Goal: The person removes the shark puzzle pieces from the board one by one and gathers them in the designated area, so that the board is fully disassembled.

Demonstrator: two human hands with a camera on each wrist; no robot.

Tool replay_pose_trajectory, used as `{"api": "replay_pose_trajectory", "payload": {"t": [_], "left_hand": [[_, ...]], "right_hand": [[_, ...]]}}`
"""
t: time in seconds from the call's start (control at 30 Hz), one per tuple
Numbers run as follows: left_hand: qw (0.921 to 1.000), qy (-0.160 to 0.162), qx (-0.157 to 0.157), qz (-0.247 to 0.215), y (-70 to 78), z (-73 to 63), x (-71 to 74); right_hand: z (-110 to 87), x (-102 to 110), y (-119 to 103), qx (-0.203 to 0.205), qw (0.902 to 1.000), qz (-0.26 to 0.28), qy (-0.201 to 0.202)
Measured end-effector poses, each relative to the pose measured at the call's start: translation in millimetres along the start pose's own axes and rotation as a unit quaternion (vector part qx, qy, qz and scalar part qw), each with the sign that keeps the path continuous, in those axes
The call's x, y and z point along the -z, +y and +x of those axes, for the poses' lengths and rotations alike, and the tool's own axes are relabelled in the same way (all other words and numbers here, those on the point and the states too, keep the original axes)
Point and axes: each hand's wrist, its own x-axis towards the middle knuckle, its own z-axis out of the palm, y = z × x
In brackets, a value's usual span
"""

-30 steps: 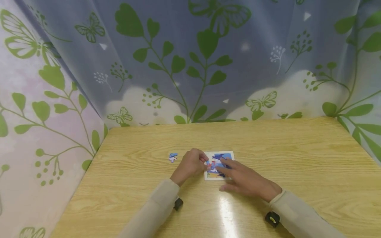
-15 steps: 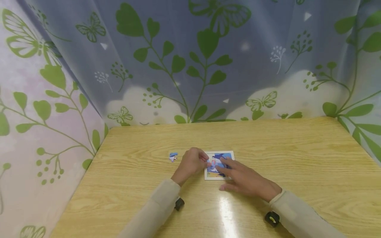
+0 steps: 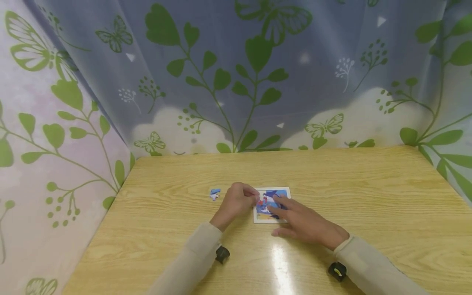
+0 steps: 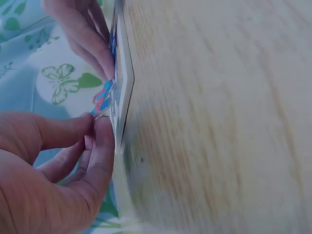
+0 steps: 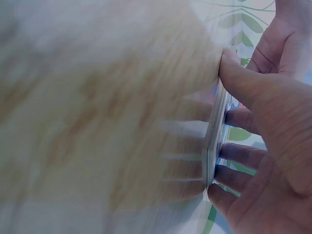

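Note:
A small jigsaw puzzle (image 3: 263,215) in a white frame lies on the table, its picture mostly blue with some red and yellow. At its left edge my left hand (image 3: 236,203) pinches a red and blue puzzle piece (image 4: 101,100) between thumb and fingers, tilted up from the board in the left wrist view. My right hand (image 3: 307,221) rests on the puzzle's right side with fingers spread and fairly straight, covering part of the picture. Its thumb lies near the front edge. Left of my left hand lies a loose blue and white puzzle piece (image 3: 215,194).
The wooden table (image 3: 166,196) reaches back to a curtain (image 3: 206,82) printed with green leaves and butterflies. Another printed cloth hangs along the left side. A black strap-like device (image 3: 337,271) sits at the right wrist, and a similar one (image 3: 223,254) at the left.
My left hand shifts slightly at the puzzle's left edge, its fingers moving a little over the board with the piece. The right hand stays in place.

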Motion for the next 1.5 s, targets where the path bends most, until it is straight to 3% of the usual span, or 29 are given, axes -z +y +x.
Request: {"api": "replay_pose_trajectory", "payload": {"t": [0.2, 0.43, 0.67, 1.0, 1.5], "left_hand": [[0.9997, 0.005, 0.006, -0.023, -7.0, -2.6, 8.7], [0.9983, 0.011, 0.030, -0.049, -14.9, -10.5, 28.5], [0.9981, 0.037, 0.037, -0.032, -30.8, -16.4, 47.1], [0.9951, 0.072, 0.049, -0.047, -50.8, -28.8, 73.7], [0.9918, 0.099, 0.080, 0.005, -62.1, -37.2, 95.4]], "right_hand": [[0.6, -0.4, 0.1, 0.002, 1.0000, -0.001, -0.001], [-0.1, 0.7, -1.9, -0.002, 1.0000, -0.004, 0.000], [-0.8, 0.2, -1.4, 0.000, 1.0000, -0.002, 0.001], [-0.7, 1.0, -0.4, 0.005, 1.0000, 0.002, 0.004], [-2.3, 1.9, 0.1, 0.000, 0.9999, 0.016, 0.002]]}}
